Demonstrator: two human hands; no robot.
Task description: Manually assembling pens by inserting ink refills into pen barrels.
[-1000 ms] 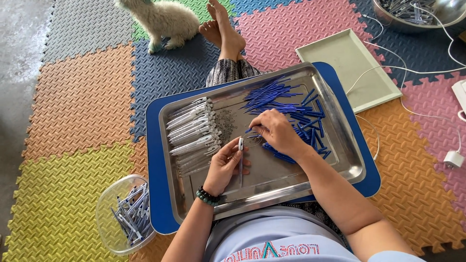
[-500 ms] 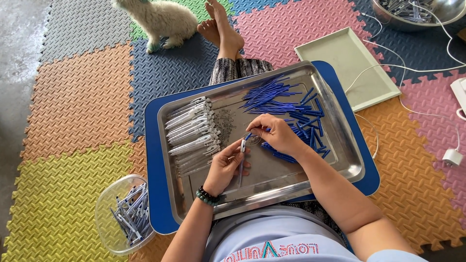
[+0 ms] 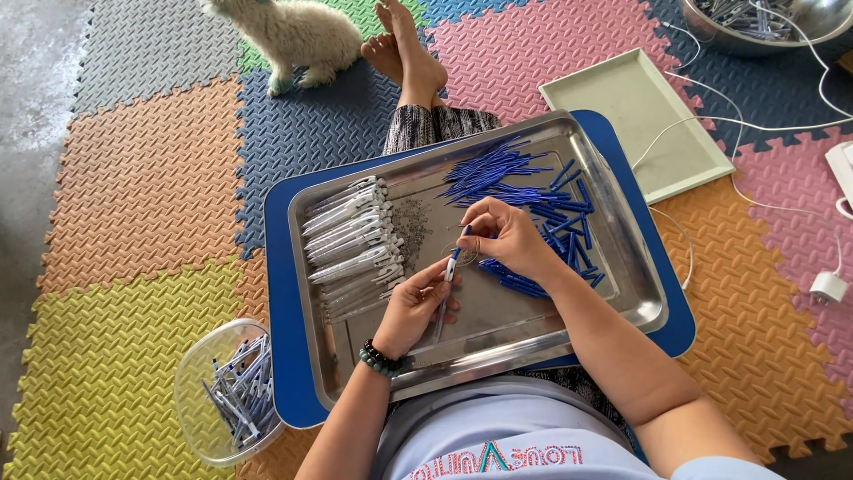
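Note:
My left hand [image 3: 416,304] grips a clear pen barrel [image 3: 443,307] over a steel tray [image 3: 480,342] on my lap. My right hand [image 3: 506,238] pinches a blue refill [image 3: 460,242] and holds its end at the barrel's top. To the left in the tray lies a row of white-capped clear pen barrels [image 3: 354,242]. A heap of blue refills [image 3: 533,191] lies to the right, partly behind my right hand. A patch of small metal springs [image 3: 411,222] sits between them.
The steel tray rests on a blue tray [image 3: 283,311]. A clear tub of finished pens [image 3: 233,391] stands at lower left on foam mats. A pale green tray [image 3: 635,120], white cables, a metal bowl [image 3: 764,20] and a white furry animal [image 3: 289,36] lie beyond.
My right hand has lifted a blue refill from the heap and brought it to the barrel's top. My left hand has tilted the barrel up slightly.

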